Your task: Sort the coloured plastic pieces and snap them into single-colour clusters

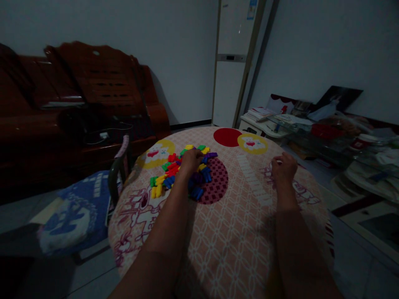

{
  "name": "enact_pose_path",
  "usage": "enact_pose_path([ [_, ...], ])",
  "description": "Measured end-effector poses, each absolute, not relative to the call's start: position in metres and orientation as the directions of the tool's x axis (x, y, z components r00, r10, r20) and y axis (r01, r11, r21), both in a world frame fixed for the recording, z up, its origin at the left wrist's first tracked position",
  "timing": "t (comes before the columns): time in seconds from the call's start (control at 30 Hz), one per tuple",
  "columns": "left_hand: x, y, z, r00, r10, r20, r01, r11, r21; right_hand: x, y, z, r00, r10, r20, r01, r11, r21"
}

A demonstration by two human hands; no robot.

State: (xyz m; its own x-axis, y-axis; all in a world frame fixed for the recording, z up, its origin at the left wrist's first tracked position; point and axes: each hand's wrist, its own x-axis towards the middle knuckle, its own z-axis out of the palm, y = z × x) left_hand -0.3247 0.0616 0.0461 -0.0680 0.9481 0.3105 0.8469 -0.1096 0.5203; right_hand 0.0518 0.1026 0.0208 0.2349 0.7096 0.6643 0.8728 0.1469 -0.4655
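Chair with blue cover (pixel 73 211): well left of the left hand, beside the table.
Yellow blocks (pixel 156 191): at the heap's left edge, on the near side of the left hand.
Block heap (pixel 172 169): mixed colours, lying beneath and around the left hand.
Left hand (pixel 191 161): fingers curled down at the heap; I cannot tell whether they pinch a block.
Purple block (pixel 212 155): just right of the left fingertips.
Tablecloth (pixel 230 236): patterned, running between the hands.
Right hand (pixel 284 167): fingers bent above the cloth, well apart from the heap; whether it pinches anything, I cannot tell.
Progress: seemingly early; blocks lie loosely heaped, none visibly set beside the right hand.
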Motion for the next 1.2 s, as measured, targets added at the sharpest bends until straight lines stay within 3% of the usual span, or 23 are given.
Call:
enact_pose_path([
  [0.13,-0.310,0.061,0.041,0.174,0.979,0.103,0.890,-0.201,0.409,0.036,0.100,0.027,0.178,0.726,0.665,0.874,0.194,-0.446],
  [0.57,-0.285,0.043,0.060,0.138,0.986,-0.094,0.985,-0.127,0.117,0.011,0.093,0.033,0.053,0.755,0.654,0.810,0.350,-0.470],
  [0.67,-0.289,0.045,0.059,0.165,0.985,-0.045,0.963,-0.151,0.222,-0.001,0.087,0.041,-0.014,0.808,0.589,0.748,0.400,-0.530],
  [0.77,-0.291,0.051,0.056,0.151,0.983,0.101,0.860,-0.181,0.477,-0.018,0.078,0.048,-0.121,0.865,0.486,0.614,0.450,-0.648],
  [0.87,-0.286,0.056,0.054,0.089,0.978,0.190,0.616,-0.204,0.761,-0.039,0.071,0.051,-0.218,0.897,0.384,0.440,0.442,-0.782],
  [0.93,-0.280,0.057,0.054,0.079,0.976,0.203,0.406,-0.218,0.888,-0.052,0.067,0.051,-0.258,0.905,0.340,0.333,0.413,-0.847],
  [1.03,-0.267,0.055,0.056,0.090,0.978,0.188,0.173,-0.201,0.964,-0.065,0.063,0.048,-0.285,0.910,0.300,0.209,0.364,-0.907],
  [1.2,-0.246,0.053,0.055,0.064,0.993,0.102,-0.031,-0.100,0.994,-0.069,0.065,0.048,-0.222,0.948,0.228,0.070,0.248,-0.966],
])
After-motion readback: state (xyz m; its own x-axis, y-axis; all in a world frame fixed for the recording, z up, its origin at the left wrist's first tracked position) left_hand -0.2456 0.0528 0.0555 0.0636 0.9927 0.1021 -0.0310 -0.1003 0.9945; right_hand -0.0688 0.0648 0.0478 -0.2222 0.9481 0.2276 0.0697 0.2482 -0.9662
